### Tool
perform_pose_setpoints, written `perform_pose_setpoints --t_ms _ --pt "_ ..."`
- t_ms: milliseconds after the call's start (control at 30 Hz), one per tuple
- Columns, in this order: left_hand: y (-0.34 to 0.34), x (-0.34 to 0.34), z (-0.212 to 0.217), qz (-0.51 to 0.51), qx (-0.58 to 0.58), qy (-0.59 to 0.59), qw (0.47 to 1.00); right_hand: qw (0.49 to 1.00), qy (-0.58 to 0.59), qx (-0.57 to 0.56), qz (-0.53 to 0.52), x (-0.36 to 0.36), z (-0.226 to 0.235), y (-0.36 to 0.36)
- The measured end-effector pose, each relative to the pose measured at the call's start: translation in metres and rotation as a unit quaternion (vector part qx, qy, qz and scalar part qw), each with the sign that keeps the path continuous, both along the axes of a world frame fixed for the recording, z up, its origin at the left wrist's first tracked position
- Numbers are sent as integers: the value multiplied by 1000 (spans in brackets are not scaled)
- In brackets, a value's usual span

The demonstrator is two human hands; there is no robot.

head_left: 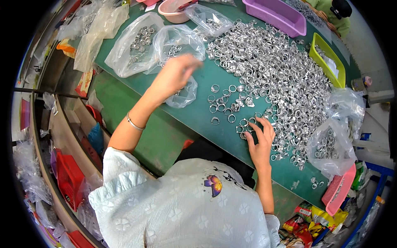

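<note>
Rings: a wide heap of silver metal rings (273, 70) spread over the green table (198, 115), thinning to loose single rings (225, 105) toward the near edge
Right hand: the right hand (261, 140) lies palm down at the heap's near edge, fingers spread wide, fingertips touching rings
Left hand: the left hand (175, 74) is raised and blurred above the table beside a small clear bag (185, 95); fingers drawn together, whether they hold a ring I cannot tell
Bags: clear plastic bags of rings (142, 41) lie at the far left of the table, another clear bag (331, 144) at the right
Trays: a purple tray (275, 16), a yellow-green tray (328, 58), a pink basket (339, 188) ring the heap
Other person: a person in green (335, 16) sits at the far corner
</note>
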State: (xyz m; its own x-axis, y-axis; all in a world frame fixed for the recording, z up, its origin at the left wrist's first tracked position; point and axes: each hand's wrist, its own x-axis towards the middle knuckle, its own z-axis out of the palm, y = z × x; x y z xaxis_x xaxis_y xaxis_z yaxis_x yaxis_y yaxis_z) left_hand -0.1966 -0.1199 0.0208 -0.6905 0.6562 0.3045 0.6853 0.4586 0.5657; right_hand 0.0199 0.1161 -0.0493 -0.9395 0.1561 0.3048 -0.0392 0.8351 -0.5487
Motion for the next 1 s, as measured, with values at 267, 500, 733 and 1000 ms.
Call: perform_pose_setpoints --t_ms 267,500,733,1000 --pt "26 -36 -17 39 -388 71 918 1000 15 -16 -4 -1 -2 -5" --pt "44 -49 -44 16 -492 103 865 998 39 -39 5 1 6 8" --pt "48 -36 -34 47 -442 136 886 995 74 -22 -62 -29 19 57" --pt "11 -75 8 214 -350 192 891 991 15 132 -18 -102 1 46"
